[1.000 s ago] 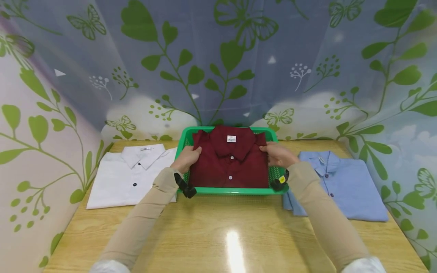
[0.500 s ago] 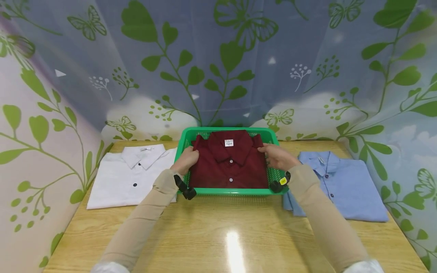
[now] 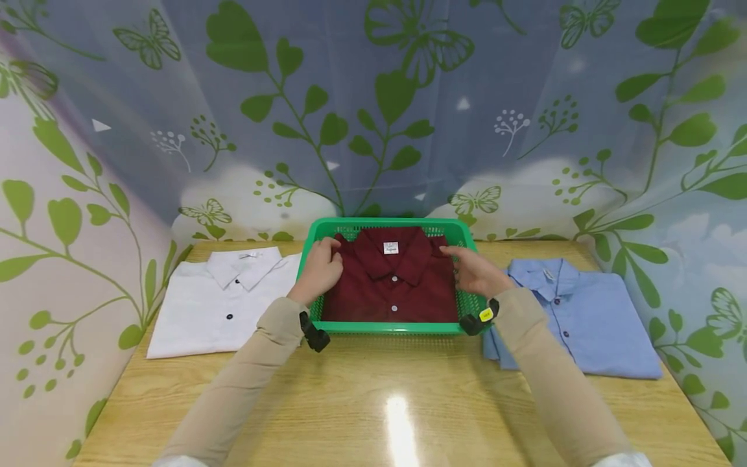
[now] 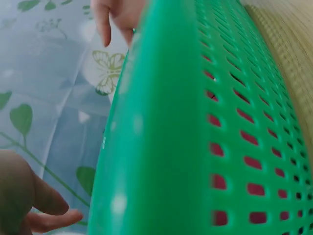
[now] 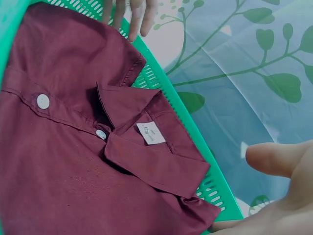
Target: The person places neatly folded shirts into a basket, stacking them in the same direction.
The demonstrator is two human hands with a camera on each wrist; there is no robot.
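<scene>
A folded dark red shirt (image 3: 390, 292) lies in a green plastic basket (image 3: 385, 327), collar toward the back, with white buttons and a white neck label. My left hand (image 3: 319, 269) is over the basket's left side by the shirt's shoulder, and its thumb and fingers stand apart in the left wrist view. My right hand (image 3: 480, 271) is at the basket's right side by the other shoulder. In the right wrist view its thumb (image 5: 271, 157) is held away from the cloth, while its fingers are partly hidden near the shirt's edge. Neither hand pinches the shirt.
A folded white shirt (image 3: 204, 311) lies on the wooden table (image 3: 350, 395) left of the basket. To the right lies a folded light blue shirt (image 3: 607, 324), partly under the right forearm. A curtain (image 3: 362, 110) printed with leaves and butterflies hangs behind the table.
The red shirt has settled lower and slightly nearer in the basket. Both hands have let go of its shoulders, and the left hand's fingers have loosened and risen a little.
</scene>
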